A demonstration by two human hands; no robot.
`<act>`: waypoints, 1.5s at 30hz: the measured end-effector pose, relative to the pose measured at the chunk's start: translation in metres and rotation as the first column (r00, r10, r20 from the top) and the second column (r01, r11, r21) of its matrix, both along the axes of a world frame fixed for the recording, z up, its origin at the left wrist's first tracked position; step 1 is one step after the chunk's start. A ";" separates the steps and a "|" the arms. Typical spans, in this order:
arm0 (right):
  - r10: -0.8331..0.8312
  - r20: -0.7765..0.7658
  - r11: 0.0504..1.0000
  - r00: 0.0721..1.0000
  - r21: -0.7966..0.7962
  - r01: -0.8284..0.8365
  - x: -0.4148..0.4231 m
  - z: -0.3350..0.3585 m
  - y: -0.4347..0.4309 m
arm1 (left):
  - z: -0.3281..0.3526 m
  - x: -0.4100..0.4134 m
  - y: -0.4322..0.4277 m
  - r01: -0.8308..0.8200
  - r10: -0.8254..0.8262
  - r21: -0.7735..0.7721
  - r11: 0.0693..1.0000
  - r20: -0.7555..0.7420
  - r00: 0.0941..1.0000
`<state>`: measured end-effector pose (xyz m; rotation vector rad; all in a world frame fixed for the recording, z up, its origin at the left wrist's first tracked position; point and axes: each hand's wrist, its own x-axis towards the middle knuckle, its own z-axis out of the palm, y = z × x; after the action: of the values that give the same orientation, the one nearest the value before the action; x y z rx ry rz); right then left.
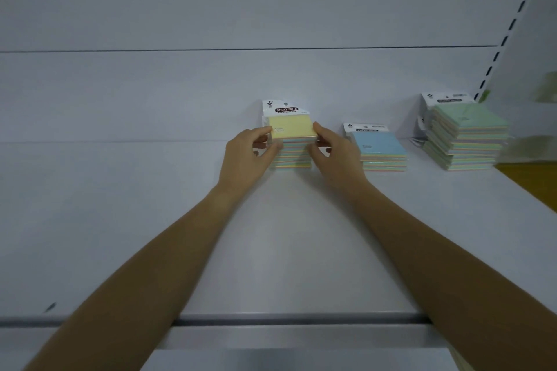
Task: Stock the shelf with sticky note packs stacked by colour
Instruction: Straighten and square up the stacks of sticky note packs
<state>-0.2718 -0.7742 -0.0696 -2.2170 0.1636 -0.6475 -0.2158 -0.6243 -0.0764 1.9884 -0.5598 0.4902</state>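
Note:
A stack of yellow-topped sticky note packs (291,129) stands on the white shelf (286,235) near the back panel, its top pack showing a white "STICKY NOTE" header card. My left hand (250,153) grips the stack's left side and my right hand (334,150) grips its right side, thumbs on the top pack. To the right sits a short blue-topped stack (378,147). Farther right is a taller green-topped stack (467,135), its packs slightly askew.
The shelf's grey front rail (286,319) runs across below my forearms. A slotted upright (512,21) rises at the right, with a white side panel beyond. A wooden surface (530,178) shows at the right edge. Bare shelf extends left of the yellow stack.

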 end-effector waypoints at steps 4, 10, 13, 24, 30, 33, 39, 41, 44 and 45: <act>-0.025 0.000 0.995 1.000 0.096 0.025 0.006 0.003 0.000 | 0.003 0.001 0.000 -0.006 0.003 -0.051 0.999 -0.054 0.999; 0.060 -0.226 0.990 0.972 0.140 -0.029 0.006 -0.003 -0.003 | 0.002 -0.001 0.003 0.080 -0.056 0.069 0.994 -0.296 0.954; 0.103 -0.257 0.993 0.961 0.085 -0.083 0.005 -0.010 -0.005 | -0.004 0.003 0.005 0.117 -0.045 0.194 0.974 -0.340 0.939; 0.039 -0.166 0.998 0.985 -0.035 -0.045 0.006 -0.014 -0.001 | -0.001 0.003 0.004 0.146 -0.085 0.171 0.974 -0.320 0.943; 0.038 -0.184 0.999 0.982 0.021 -0.035 0.005 -0.012 -0.003 | -0.002 0.008 0.007 0.166 -0.112 0.121 0.979 -0.365 0.924; 0.035 -0.163 0.997 0.986 0.066 -0.025 0.003 -0.009 -0.002 | -0.003 0.011 0.008 0.139 -0.094 0.117 0.983 -0.327 0.940; 0.046 -0.146 0.988 0.988 0.152 -0.024 0.006 -0.009 -0.003 | -0.004 0.012 0.010 0.112 -0.079 0.107 0.988 -0.270 0.960; 0.047 -0.144 0.984 0.988 0.176 -0.021 0.005 -0.008 -0.004 | -0.005 0.012 0.010 0.111 -0.081 0.100 0.989 -0.265 0.961; 0.055 -0.150 0.986 0.987 0.166 -0.030 0.003 -0.007 -0.004 | -0.005 0.012 0.010 0.120 -0.091 0.093 0.988 -0.271 0.958; 0.054 -0.152 0.988 0.987 0.150 -0.031 0.002 -0.006 -0.004 | -0.005 0.012 0.010 0.125 -0.097 0.083 0.989 -0.282 0.955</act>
<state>-0.2695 -0.7780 -0.0759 -2.1214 0.2354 -0.4252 -0.2038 -0.6145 -0.0815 2.0624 -0.5235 0.1118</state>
